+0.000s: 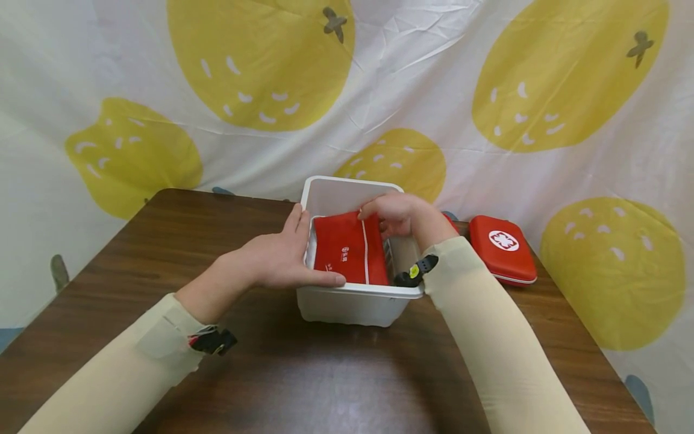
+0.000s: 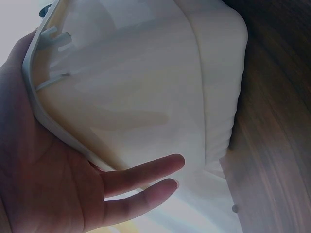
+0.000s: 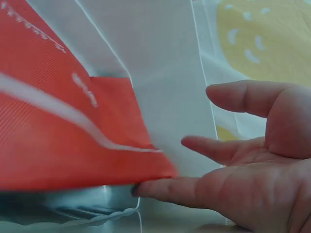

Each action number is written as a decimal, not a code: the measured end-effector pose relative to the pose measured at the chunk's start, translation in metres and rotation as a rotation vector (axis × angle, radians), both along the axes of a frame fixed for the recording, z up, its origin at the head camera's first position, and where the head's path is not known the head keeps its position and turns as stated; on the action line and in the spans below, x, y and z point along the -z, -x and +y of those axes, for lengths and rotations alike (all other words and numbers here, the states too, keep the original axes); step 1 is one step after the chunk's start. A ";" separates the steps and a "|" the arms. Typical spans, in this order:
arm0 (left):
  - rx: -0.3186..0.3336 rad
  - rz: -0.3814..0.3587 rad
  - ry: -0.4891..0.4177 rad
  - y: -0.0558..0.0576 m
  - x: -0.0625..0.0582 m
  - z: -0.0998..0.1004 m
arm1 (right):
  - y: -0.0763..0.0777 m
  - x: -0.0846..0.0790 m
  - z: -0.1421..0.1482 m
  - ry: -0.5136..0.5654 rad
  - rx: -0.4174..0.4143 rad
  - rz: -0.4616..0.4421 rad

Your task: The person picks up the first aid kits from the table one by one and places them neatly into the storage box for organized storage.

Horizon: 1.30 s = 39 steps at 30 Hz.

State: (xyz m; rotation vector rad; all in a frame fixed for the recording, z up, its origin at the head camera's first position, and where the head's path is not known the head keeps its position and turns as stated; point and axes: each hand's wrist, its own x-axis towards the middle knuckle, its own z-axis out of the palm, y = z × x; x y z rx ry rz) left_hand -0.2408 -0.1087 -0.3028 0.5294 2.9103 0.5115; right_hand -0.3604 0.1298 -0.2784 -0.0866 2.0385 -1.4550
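A red zip pouch (image 1: 347, 250) with a white stripe and small white print lies inside a white plastic bin (image 1: 344, 307). My left hand (image 1: 276, 259) rests at the bin's left front corner, thumb along the front rim. Two of its fingers (image 2: 146, 175) stretch straight past the outer wall in the left wrist view. Inside the bin's right side, my right hand (image 1: 398, 211) is at the pouch's far right corner. One fingertip touches the pouch edge in the right wrist view, while the other fingers (image 3: 243, 97) are spread. Clear, shiny plastic (image 3: 63, 208) shows beneath the pouch.
A red hard case (image 1: 504, 250) with a white emblem lies on the brown table (image 1: 228, 223) to the right of the bin. Another red thing (image 1: 451, 221) is mostly hidden behind my right forearm. A lemon-print cloth (image 1: 412, 90) hangs behind the table.
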 end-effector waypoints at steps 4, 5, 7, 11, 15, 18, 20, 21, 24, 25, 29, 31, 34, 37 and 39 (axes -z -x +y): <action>0.004 0.001 -0.015 0.000 0.000 -0.001 | 0.000 -0.001 0.001 0.001 0.035 0.018; 0.005 0.001 -0.019 0.000 0.001 -0.001 | 0.000 -0.002 0.001 0.000 0.039 0.028; 0.005 0.001 -0.021 0.001 0.000 -0.001 | 0.000 -0.004 0.003 -0.002 0.042 0.045; 0.001 -0.002 -0.023 0.001 0.000 -0.002 | -0.001 -0.010 0.006 0.018 0.026 0.062; 0.002 0.001 -0.020 0.001 0.000 -0.002 | -0.001 -0.018 0.010 0.068 0.029 0.068; 0.007 0.003 -0.017 0.001 0.001 -0.001 | -0.002 -0.024 0.012 0.123 0.064 0.076; 0.010 0.000 -0.016 0.002 0.001 -0.001 | -0.003 -0.029 0.014 0.169 0.084 0.081; 0.011 -0.001 -0.018 0.002 0.001 -0.002 | -0.003 -0.031 0.015 0.186 0.091 0.086; 0.012 -0.001 -0.018 0.003 0.001 -0.002 | -0.004 -0.039 0.020 0.220 0.096 0.114; 0.012 0.000 -0.017 0.003 0.001 -0.003 | -0.005 -0.042 0.022 0.225 0.101 0.122; 0.011 0.003 -0.018 0.004 0.001 -0.004 | -0.006 -0.050 0.035 0.242 0.103 0.146; 0.009 0.000 -0.016 0.005 0.002 -0.005 | -0.006 -0.052 0.043 0.248 0.099 0.153; 0.008 -0.010 -0.018 0.005 0.003 -0.007 | -0.006 -0.052 0.056 0.247 0.079 0.171; 0.006 -0.015 -0.022 0.006 0.003 -0.007 | -0.006 -0.051 0.072 0.252 0.078 0.185; 0.009 -0.012 -0.025 0.006 0.004 -0.008 | -0.007 -0.048 0.082 0.259 0.098 0.196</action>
